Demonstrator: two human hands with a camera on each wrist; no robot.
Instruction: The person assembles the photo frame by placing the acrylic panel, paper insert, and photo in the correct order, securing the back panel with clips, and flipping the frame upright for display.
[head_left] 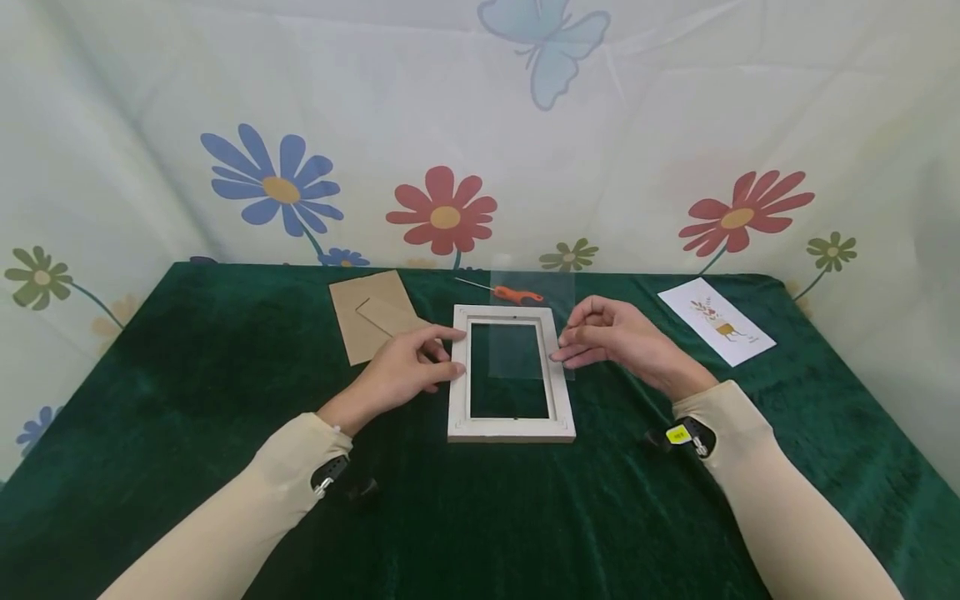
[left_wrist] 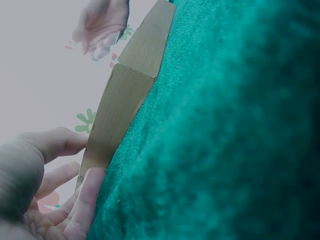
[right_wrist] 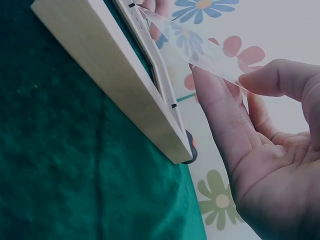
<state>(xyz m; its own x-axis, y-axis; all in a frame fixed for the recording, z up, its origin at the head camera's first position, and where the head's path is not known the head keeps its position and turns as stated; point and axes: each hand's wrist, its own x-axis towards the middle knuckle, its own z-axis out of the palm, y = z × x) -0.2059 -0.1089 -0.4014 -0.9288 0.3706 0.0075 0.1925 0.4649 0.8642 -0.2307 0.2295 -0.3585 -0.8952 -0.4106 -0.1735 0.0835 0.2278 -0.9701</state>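
A pale wooden picture frame (head_left: 510, 429) lies on the green cloth, its inner ledge facing up and small dark tabs at the opening. My left hand (head_left: 408, 362) holds its left side, with thumb and index finger at the top edge and another finger against the outer wall (left_wrist: 112, 112). Between thumb and fingers my right hand (head_left: 618, 337) pinches the edge of a clear, thin sheet (right_wrist: 220, 67). That sheet is tilted above the frame and overlaps its opening and upper right part in the head view. The right fingertips are right beside the frame's right side.
Behind the frame lies a screwdriver (head_left: 517, 295) with an orange handle, seen partly through the sheet. A brown backing board (head_left: 348, 317) with a stand flap is at the back left. At the back right rests a white card (head_left: 693, 312) with an animal drawing. A flowered curtain (head_left: 360, 83) hangs behind.
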